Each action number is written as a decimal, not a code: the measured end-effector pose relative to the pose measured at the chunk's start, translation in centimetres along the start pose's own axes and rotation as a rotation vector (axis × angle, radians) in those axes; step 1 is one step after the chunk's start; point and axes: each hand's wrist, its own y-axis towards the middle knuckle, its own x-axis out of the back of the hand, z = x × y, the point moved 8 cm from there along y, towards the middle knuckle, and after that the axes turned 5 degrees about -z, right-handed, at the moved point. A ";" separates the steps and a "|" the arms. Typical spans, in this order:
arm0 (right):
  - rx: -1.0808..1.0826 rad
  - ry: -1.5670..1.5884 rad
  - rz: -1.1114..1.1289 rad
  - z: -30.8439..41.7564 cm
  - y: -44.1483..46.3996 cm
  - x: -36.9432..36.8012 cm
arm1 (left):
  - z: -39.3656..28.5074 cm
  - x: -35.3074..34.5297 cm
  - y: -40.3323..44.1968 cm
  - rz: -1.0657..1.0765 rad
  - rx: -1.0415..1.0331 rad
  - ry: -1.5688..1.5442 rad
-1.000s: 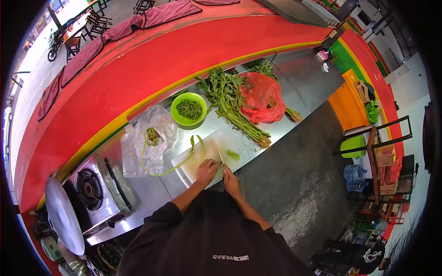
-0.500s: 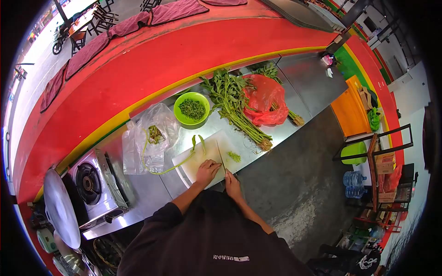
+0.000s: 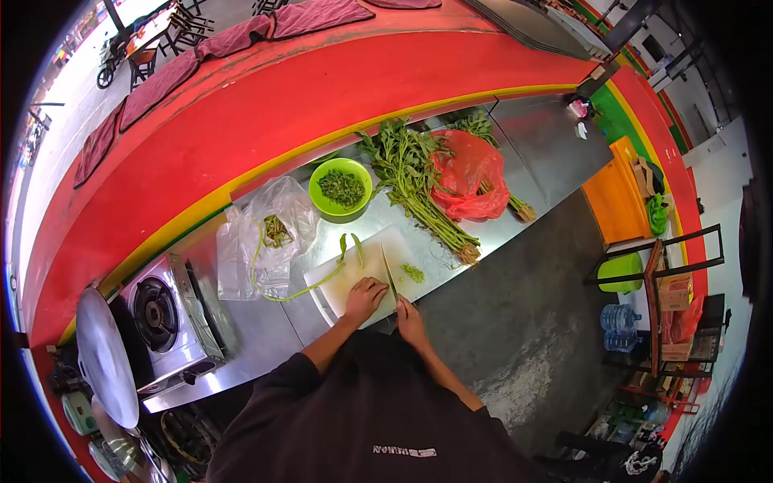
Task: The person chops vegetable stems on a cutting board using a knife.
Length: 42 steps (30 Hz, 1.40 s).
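My right hand (image 3: 409, 319) is wrapped round the handle of a knife (image 3: 387, 270), its blade over the white cutting board (image 3: 330, 299). My left hand (image 3: 365, 298) rests on the board left of the blade, fingers bent together; what they press on is too small to make out. A long green stem (image 3: 323, 282) trails leftward from near that hand, with leaves above. Right of the blade lies a small pile of chopped green pieces (image 3: 413, 273). Behind the board are a green bowl of cut leaves (image 3: 341, 189) and a bunch of leafy stalks (image 3: 419, 201).
A clear plastic bag (image 3: 270, 233) with plant scraps lies left of the board. Further left is a gas stove (image 3: 165, 322) beside a large metal lid (image 3: 107, 358). A red plastic bag (image 3: 471, 173) covers more stalks at the right. A red wall (image 3: 266, 137) runs behind the counter.
The camera view has shifted slightly, moving the counter items a little to the right in the picture. The knife has tilted slightly, while my left hand stays on the board.
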 end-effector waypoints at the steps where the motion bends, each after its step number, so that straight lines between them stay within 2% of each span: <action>1: 0.047 0.011 -0.026 -0.1 -0.2 0.2 | -0.1 0.1 0.0 -0.003 -0.005 -0.007; 5: 0.085 -0.028 -0.055 1.6 -1.1 0.6 | 0.0 0.1 0.1 -0.004 0.003 -0.015; 7: 0.007 -0.124 0.018 1.8 -0.4 0.1 | 0.2 -0.1 0.0 0.001 0.005 -0.017; 11: 0.029 -0.137 0.038 1.7 1.9 -1.0 | 0.2 -0.2 0.0 0.002 -0.014 -0.011; 13: 0.191 -0.061 -0.051 2.5 2.4 -0.6 | 0.1 -0.1 0.0 -0.004 -0.022 0.004; 17: 0.177 -0.119 -0.015 2.1 2.0 0.5 | 0.1 0.1 0.1 -0.020 -0.002 0.016; 19: 0.046 -0.079 0.078 1.3 1.9 1.1 | -0.1 0.2 0.3 -0.001 0.006 0.028; 22: 0.026 -0.041 0.151 1.3 2.0 2.5 | -0.4 0.6 0.5 -0.030 -0.010 0.022; 28: 0.035 -0.004 0.187 2.9 2.7 4.6 | -0.6 0.8 1.0 -0.047 -0.061 0.059; 32: 0.019 0.057 0.223 2.7 3.7 3.8 | -0.3 0.6 1.6 -0.076 -0.039 0.116; 34: 0.011 0.117 0.250 2.3 4.2 3.1 | 0.6 0.4 2.2 -0.117 0.062 0.133; 42: 0.029 0.148 0.429 2.9 8.0 3.3 | 0.5 0.3 3.8 -0.174 0.073 0.287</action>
